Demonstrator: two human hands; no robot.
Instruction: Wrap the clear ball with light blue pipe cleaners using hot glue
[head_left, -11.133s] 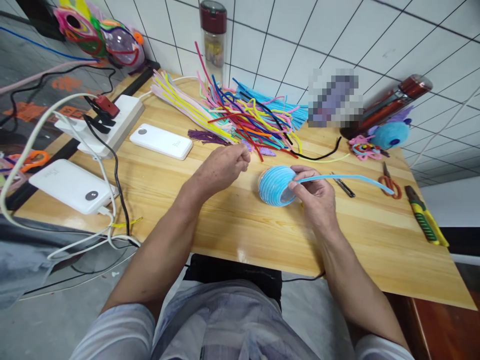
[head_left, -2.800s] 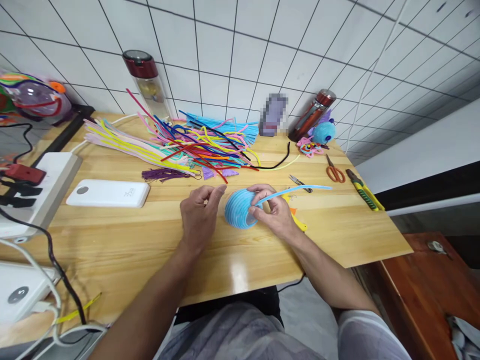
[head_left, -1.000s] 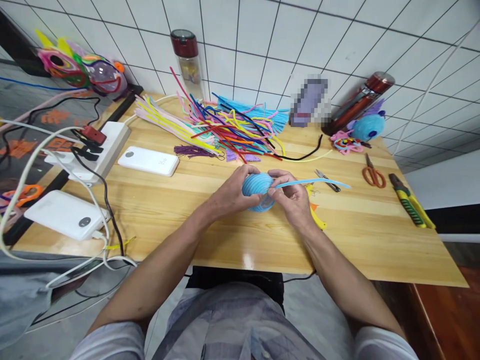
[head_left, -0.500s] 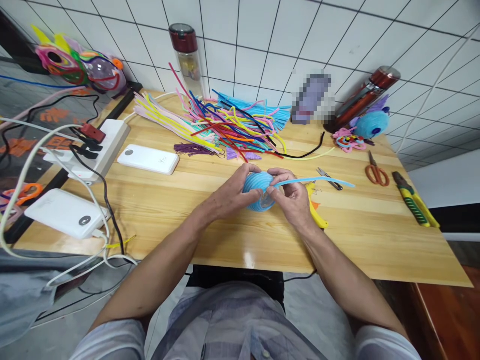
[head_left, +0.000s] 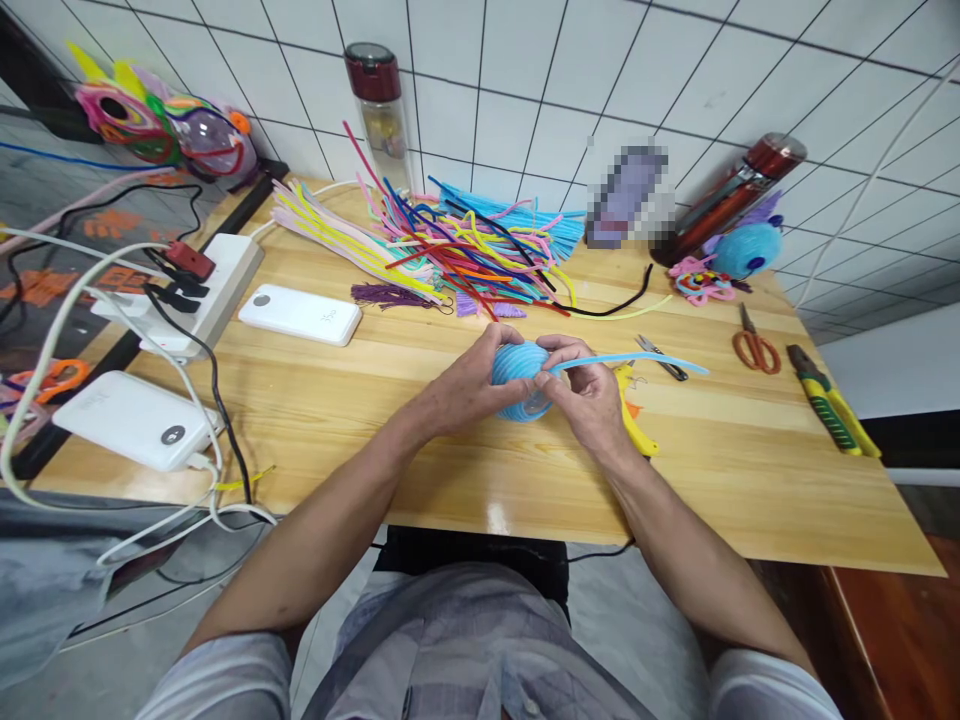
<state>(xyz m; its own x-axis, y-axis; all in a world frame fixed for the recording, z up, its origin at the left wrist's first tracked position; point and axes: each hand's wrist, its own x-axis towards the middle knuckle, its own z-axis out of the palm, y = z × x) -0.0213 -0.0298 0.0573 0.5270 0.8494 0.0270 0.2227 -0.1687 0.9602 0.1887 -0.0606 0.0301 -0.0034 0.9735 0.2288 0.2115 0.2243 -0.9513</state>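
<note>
A clear rounded body wrapped in rings of light-blue pipe cleaner, the blue ball [head_left: 520,370], is held between both hands above the table. My left hand [head_left: 480,378] is closed around its left side, thumb across the front. At the ball's right side, my right hand [head_left: 585,390] pinches a light-blue pipe cleaner [head_left: 637,358], whose free end sticks out to the right. A bare see-through patch shows near the right thumb. Beside the right hand lie yellow-handled pliers [head_left: 636,420], partly hidden by it.
Heaped pipe cleaners [head_left: 480,245] lie at the back. To the right are small snips [head_left: 661,357], scissors [head_left: 754,345], green-yellow pliers [head_left: 829,400] and a red thermos [head_left: 731,195]. Power banks [head_left: 300,314], a power strip [head_left: 217,290] and loose cables are on the left.
The hands and the blue ball stay nearly in place. The fingers shift only slightly, and the view moves a little.
</note>
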